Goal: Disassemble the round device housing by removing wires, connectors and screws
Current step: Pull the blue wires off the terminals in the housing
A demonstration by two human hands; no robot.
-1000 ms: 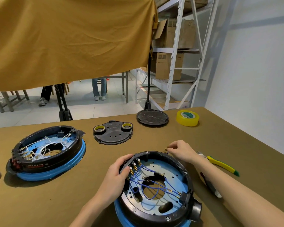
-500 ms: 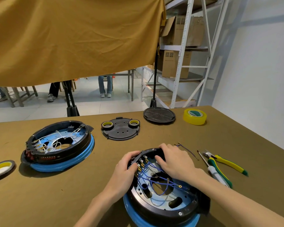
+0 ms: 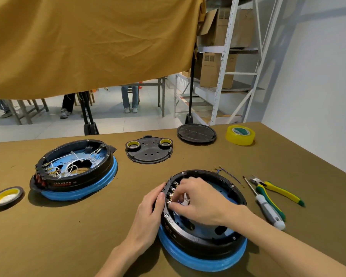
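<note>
two hands: both on the near round housing (image 3: 203,232), at the table's front edge, right of centre
right hand (image 3: 200,202): reaches inside the ring; fingertips curled at the row of brass terminals (image 3: 171,194) on the left inner wall; whether they actually pinch a connector, cannot tell
left hand (image 3: 152,206): cupped round the housing's outer left wall, fingers curled over the rim, bracing it
step in hand: by the look of it, pulling wire connectors off the terminals
next move: likely a firm straight tug on one spade connector while the left hand keeps the ring from sliding
housing make: black hard plastic ring, glossy; blue rubbery band underneath; blue inner plate with cut-outs
loose wire (image 3: 228,174): thin, blue, brass-tipped; on the table just beyond the housing
screwdriver (image 3: 266,206): slim steel shaft, white and green handle; right of housing
pliers (image 3: 278,189): yellow-green grips, beside the screwdriver
second housing (image 3: 76,168): same build, white wires inside; far left
cover plate (image 3: 149,151): flat black disc bearing two small tape rolls
table (image 3: 68,236): matte olive-brown cloth surface
</note>
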